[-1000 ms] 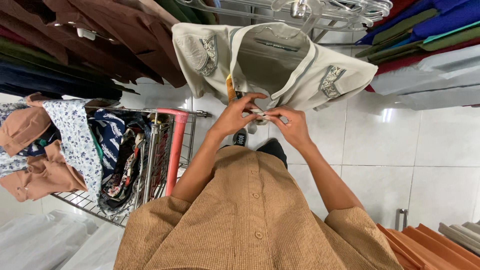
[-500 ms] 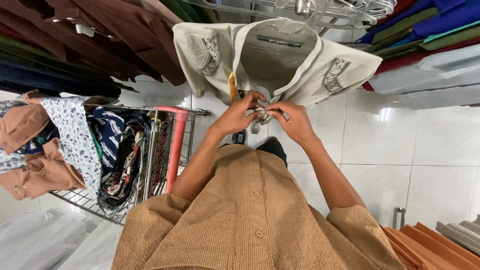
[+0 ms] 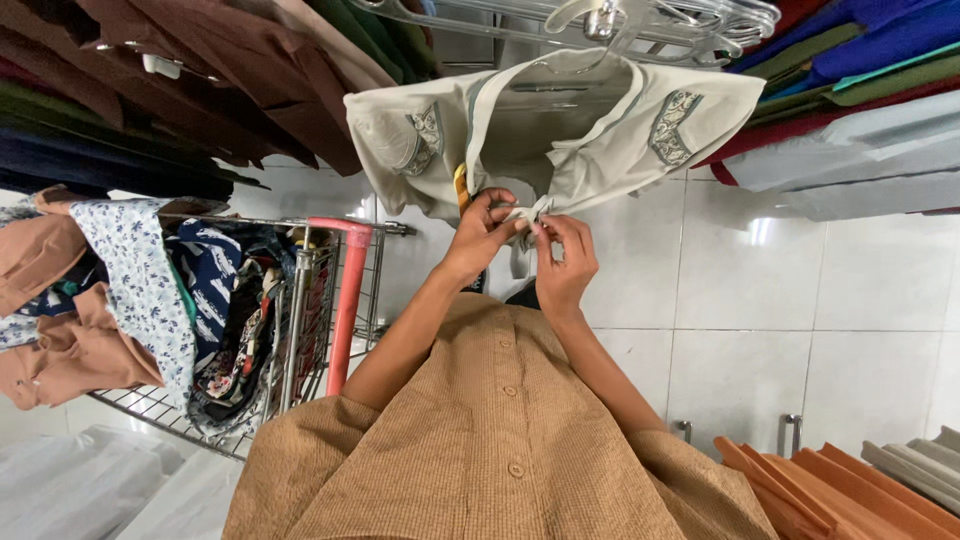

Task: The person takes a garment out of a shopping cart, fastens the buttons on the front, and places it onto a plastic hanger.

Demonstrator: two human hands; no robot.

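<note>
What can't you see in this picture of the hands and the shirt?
Head view only:
- What the left hand and right hand pinch at the cream shirt front: fingers cover it.
- Small yellow thing by the left hand: mostly hidden behind the shirt edge.
- Cart basket bottom: buried under clothes.

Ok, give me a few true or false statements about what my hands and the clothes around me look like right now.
1. Both hands, left hand and right hand, pinch the front of the cream shirt. True.
2. The cream shirt lies folded on the floor. False: it hangs on a hanger.
3. The wire cart has a blue handle. False: its handle is pinkish red.
4. Patterned clothes hang over the cart. True.
</note>
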